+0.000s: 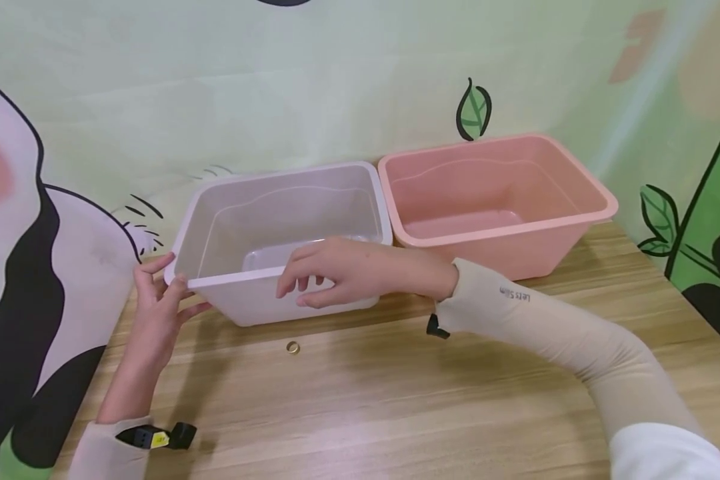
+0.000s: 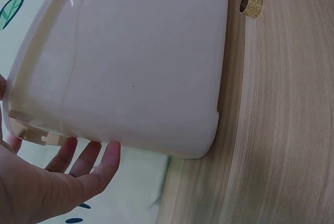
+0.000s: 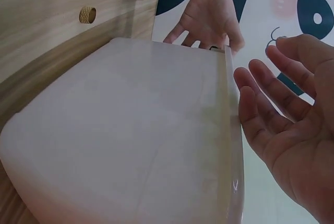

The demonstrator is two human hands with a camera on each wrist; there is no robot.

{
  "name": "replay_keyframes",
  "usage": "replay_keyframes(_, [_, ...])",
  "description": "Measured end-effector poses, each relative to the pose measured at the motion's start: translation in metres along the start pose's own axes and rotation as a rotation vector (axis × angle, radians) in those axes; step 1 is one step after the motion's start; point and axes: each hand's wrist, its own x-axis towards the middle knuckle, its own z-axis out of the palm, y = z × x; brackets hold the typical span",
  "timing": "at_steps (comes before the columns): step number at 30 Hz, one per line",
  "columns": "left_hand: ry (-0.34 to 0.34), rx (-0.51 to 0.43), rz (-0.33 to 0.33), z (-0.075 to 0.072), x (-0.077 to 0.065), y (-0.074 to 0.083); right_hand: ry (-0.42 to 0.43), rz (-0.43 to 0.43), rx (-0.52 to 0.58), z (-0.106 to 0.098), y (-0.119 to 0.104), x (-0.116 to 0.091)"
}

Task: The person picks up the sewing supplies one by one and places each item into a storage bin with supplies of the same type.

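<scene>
Because its near left corner is gripped at the rim, the white plastic tub (image 1: 252, 303) appears steadied on the woodgrain table (image 1: 366, 413). That grip is the left hand's (image 1: 159, 308): thumb at the rim, fingers bent against the outer wall. Released and loosely curved, the right hand (image 1: 339, 270) hovers by the near rim; whether it touches cannot be told. Just in front of the tub sits a patterned gold-toned ring (image 2: 254, 7). Alongside, rim beside rim, stands a pink plastic tub (image 1: 516, 252), both probably set against the cartoon backdrop (image 1: 336, 87) so their openings face the person.
</scene>
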Motion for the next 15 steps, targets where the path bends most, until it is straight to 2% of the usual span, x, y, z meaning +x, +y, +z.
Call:
replay_keyframes(10, [-0.007, -0.02, 0.007, 0.001, 0.001, 0.001, 0.02, -0.028, 0.04, 0.013, -0.003, -0.002])
replay_keyframes(15, [0.001, -0.039, -0.007, 0.0, 0.0, -0.001, -0.021, -0.014, 0.089, 0.022, -0.007, -0.004])
